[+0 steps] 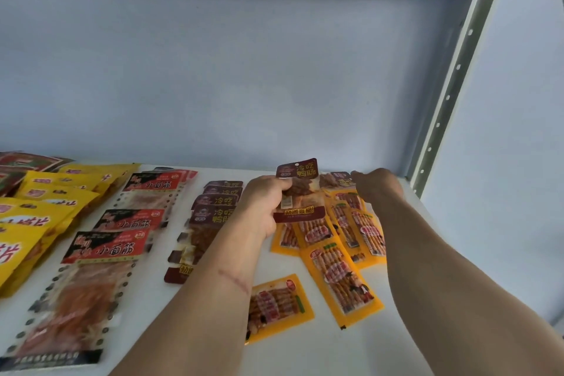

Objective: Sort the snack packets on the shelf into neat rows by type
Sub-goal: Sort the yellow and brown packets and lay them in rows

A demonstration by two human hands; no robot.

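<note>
- Maroon packet (300,192) is pinched along its left edge by the left hand (262,207) and held upright above the loose orange packets (341,256), its long axis running away from the person.
- Its matching row (213,214) lies just to the left of that hand, so the carrying hand is judged the nearer one and a short leftward move is called for.
- Another maroon packet (335,180) at the back of the shelf (396,299) is reached by the right hand (378,188); whether it is gripped cannot be told.
</note>
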